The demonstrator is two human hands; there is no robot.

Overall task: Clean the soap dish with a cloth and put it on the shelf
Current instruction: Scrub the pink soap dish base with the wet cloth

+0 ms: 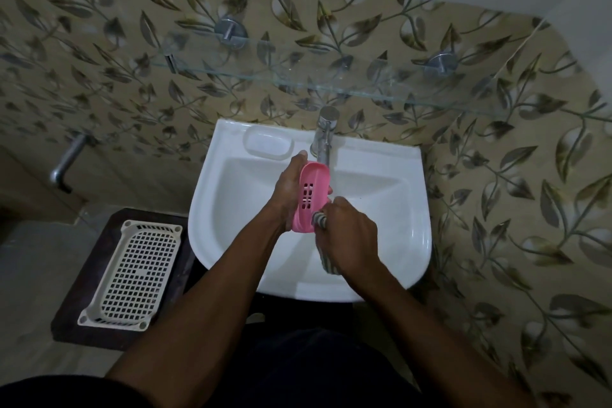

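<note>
Over the white sink [410, 228], my left hand [287, 190] grips a pink slotted soap dish [313, 189], holding it on edge with its hollow side facing right. My right hand [349, 235] is closed on a grey striped cloth [328, 262] and presses its bunched end against the dish's lower end; the rest of the cloth hangs down into the basin, partly hidden by the hand. A glass shelf [298, 74] runs along the leaf-patterned wall above the sink and carries nothing.
A chrome tap [324, 136] stands right behind the dish. A moulded soap recess [268, 144] lies at the sink's back left. A cream perforated basket [132, 272] rests on a dark stand to the left. A metal pipe [68, 159] juts from the left wall.
</note>
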